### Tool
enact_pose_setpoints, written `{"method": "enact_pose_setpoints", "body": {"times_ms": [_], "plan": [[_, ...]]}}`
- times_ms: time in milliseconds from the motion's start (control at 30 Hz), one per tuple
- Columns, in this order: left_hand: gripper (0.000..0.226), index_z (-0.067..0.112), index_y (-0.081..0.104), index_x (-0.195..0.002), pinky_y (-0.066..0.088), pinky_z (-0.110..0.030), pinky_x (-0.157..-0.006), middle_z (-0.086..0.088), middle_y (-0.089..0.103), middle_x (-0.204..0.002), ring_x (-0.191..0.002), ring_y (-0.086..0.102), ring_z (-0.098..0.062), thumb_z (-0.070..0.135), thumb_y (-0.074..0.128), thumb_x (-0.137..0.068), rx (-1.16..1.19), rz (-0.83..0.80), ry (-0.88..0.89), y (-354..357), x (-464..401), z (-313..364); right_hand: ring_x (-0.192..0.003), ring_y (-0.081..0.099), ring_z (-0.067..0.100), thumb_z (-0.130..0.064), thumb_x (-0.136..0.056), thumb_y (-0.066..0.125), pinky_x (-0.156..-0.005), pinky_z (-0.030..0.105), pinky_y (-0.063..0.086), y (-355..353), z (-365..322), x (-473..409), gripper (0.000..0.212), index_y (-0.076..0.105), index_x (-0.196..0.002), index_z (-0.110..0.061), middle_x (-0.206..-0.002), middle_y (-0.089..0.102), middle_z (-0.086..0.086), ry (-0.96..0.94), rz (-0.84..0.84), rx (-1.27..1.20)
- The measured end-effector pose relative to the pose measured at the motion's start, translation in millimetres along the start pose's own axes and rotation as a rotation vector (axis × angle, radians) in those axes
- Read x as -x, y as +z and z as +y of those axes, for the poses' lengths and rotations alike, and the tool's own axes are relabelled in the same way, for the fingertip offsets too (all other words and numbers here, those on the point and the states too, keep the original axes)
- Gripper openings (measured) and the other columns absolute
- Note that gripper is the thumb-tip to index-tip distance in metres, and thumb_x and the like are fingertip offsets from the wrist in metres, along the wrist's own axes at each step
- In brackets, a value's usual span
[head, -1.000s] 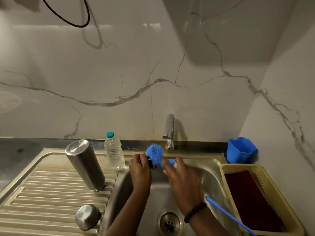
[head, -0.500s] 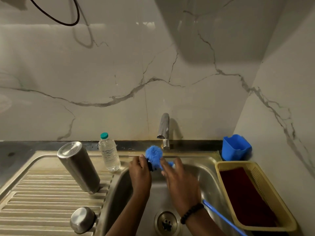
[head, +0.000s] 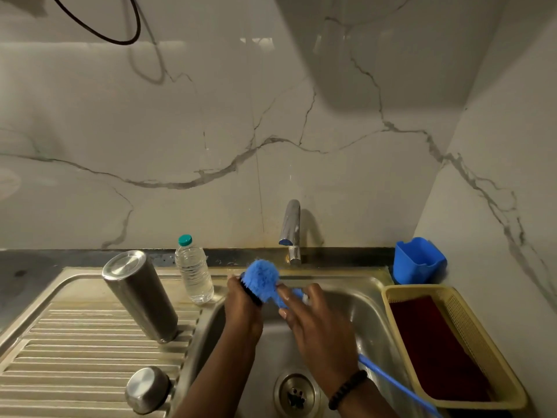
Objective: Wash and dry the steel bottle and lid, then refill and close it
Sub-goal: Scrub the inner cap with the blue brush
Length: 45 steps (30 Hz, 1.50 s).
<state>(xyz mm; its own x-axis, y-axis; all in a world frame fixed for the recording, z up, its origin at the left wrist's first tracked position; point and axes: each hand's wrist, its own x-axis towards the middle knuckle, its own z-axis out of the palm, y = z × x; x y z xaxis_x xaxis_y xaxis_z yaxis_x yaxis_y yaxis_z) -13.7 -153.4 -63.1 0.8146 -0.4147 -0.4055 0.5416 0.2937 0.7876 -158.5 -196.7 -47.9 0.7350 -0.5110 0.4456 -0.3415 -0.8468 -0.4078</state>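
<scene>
Your left hand grips the brush head; your right hand holds its handle, fingers half straightened. The steel bottle stands inverted left of your fingers, lid nearer you. A careless left elbow could topple the bottle.

At the middle left of the frame we see a clear plastic water bottle with a teal cap standing upright on the sink's edge. At the right, a blue plastic holder sits in the corner, just behind a yellow basket lined with dark red cloth. A black cable loops at the upper left.
</scene>
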Motion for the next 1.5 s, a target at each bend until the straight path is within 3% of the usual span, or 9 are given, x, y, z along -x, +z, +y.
{"method": "enact_pose_setpoints", "body": {"times_ms": [133, 267, 400, 567, 800, 1000, 1200, 1400, 1500], "plan": [[0.044, 0.003, 0.055, -0.105, 0.039, -0.030, -0.053, -0.012, 0.056, -0.073, -0.060, 0.050, -0.017, 0.038, 0.028, -0.107, -0.166, -0.110, 0.041, 2, 10, -10, -0.073, 0.063, 0.008, -0.033, -0.090, 0.065, -0.056, 0.018, 0.051, -2, 11, -29, 0.043, 0.053, -0.131, -0.033, -0.113, 0.058, -0.001, 0.133, 0.033, 0.060], [0.057, 0.002, 0.059, -0.113, 0.048, -0.031, -0.066, -0.013, 0.069, -0.084, -0.070, 0.064, -0.018, 0.052, 0.034, -0.103, -0.087, -0.196, 0.051, 0, 10, -5, -0.096, 0.057, 0.005, -0.041, -0.098, 0.049, -0.072, 0.014, 0.042, -6, 24, -32, 0.043, 0.046, -0.140, -0.033, -0.125, 0.051, -0.006, 0.239, -0.041, -0.067], [0.066, 0.009, 0.054, -0.134, 0.050, -0.031, -0.089, -0.015, 0.067, -0.126, -0.117, 0.064, -0.024, 0.057, 0.050, -0.089, -0.072, -0.209, 0.044, -3, 10, 1, -0.093, 0.047, -0.002, -0.043, -0.097, 0.049, -0.071, 0.010, 0.038, -12, 24, -23, 0.042, 0.047, -0.138, -0.034, -0.126, 0.050, -0.009, 0.318, -0.038, -0.183], [0.072, 0.008, 0.049, -0.141, 0.049, -0.031, -0.093, -0.016, 0.061, -0.134, -0.117, 0.064, -0.022, 0.055, 0.051, -0.087, -0.005, -0.173, 0.027, -4, 13, 0, -0.095, 0.049, -0.003, -0.046, -0.096, 0.047, -0.075, 0.012, 0.044, -16, 19, -16, 0.042, 0.047, -0.138, -0.038, -0.125, 0.050, -0.012, 0.301, 0.034, -0.189], [0.055, -0.003, 0.045, -0.139, 0.056, -0.029, -0.077, -0.030, 0.050, -0.140, -0.101, 0.062, -0.027, 0.038, 0.035, -0.104, 0.004, -0.131, -0.022, 1, 10, -5, -0.078, 0.058, 0.004, -0.050, -0.096, 0.039, -0.056, 0.014, 0.050, -2, 6, 0, 0.039, 0.047, -0.132, -0.039, -0.113, 0.054, -0.008, 0.069, -0.043, -0.028], [0.083, 0.001, 0.050, -0.137, 0.055, -0.039, -0.092, -0.024, 0.064, -0.126, -0.118, 0.063, -0.032, 0.062, 0.050, -0.080, 0.087, -0.142, -0.101, 5, 16, -10, -0.093, 0.056, 0.004, -0.045, -0.098, 0.045, -0.071, 0.015, 0.048, -12, 17, -3, 0.043, 0.042, -0.141, -0.037, -0.126, 0.049, -0.006, 0.158, -0.083, 0.056], [0.052, 0.018, 0.031, -0.131, 0.057, -0.037, -0.076, -0.020, 0.052, -0.111, -0.094, 0.064, -0.030, 0.038, 0.062, -0.094, -0.047, -0.065, -0.152, 23, 23, -21, -0.097, 0.056, 0.006, -0.044, -0.097, 0.047, -0.076, 0.018, 0.050, -45, 36, -20, 0.042, 0.041, -0.137, -0.034, -0.127, 0.048, -0.002, 0.365, -0.025, 0.096], [0.065, 0.003, 0.033, -0.142, 0.059, -0.037, -0.073, -0.022, 0.051, -0.117, -0.093, 0.062, -0.030, 0.018, 0.069, -0.090, -0.030, -0.120, -0.232, 44, 31, -22, -0.081, 0.063, 0.028, -0.020, -0.089, 0.063, -0.073, 0.037, 0.049, -100, 93, -74, 0.037, 0.055, -0.125, -0.020, -0.107, 0.057, 0.010, 0.212, -0.005, 0.597], [0.060, 0.001, 0.037, -0.139, 0.060, -0.036, -0.070, -0.024, 0.051, -0.120, -0.094, 0.062, -0.032, 0.019, 0.068, -0.091, -0.049, -0.150, -0.250, 51, 31, -22, -0.105, 0.057, 0.028, -0.022, -0.095, 0.050, -0.091, 0.038, 0.040, -130, 116, -102, 0.035, 0.046, -0.129, -0.021, -0.121, 0.053, 0.005, 0.292, -0.222, 0.875]]}}
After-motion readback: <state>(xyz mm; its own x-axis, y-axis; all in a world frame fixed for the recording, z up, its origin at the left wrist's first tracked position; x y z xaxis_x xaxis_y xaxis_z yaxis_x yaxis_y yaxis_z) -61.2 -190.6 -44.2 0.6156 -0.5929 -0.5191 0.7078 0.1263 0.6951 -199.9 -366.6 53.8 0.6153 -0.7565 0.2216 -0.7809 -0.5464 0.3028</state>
